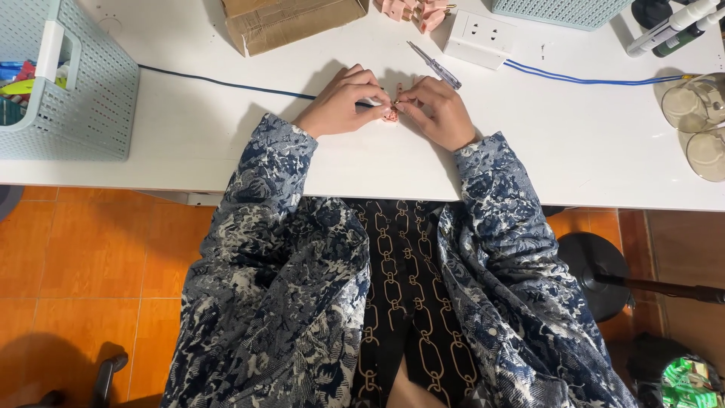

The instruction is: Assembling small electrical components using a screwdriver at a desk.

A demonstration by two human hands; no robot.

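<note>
So the small pink plug part (pixel 390 115) sat on the white desk (pixel 574 151) just above frame centre, pinched between both hands. The left hand (pixel 340 102) had its grip closed on it and on a thin white piece from 9 o'clock, the right hand (pixel 438 112) closed on it from 3 o'clock. A screwdriver (pixel 434 66) lay at 1 o'clock nearby, next to a white power strip (pixel 481 38). More pink parts (pixel 415 10) were at 12, a cardboard box (pixel 291 23) at 11, and a pale mesh basket (pixel 91 98) way off at 9
</note>
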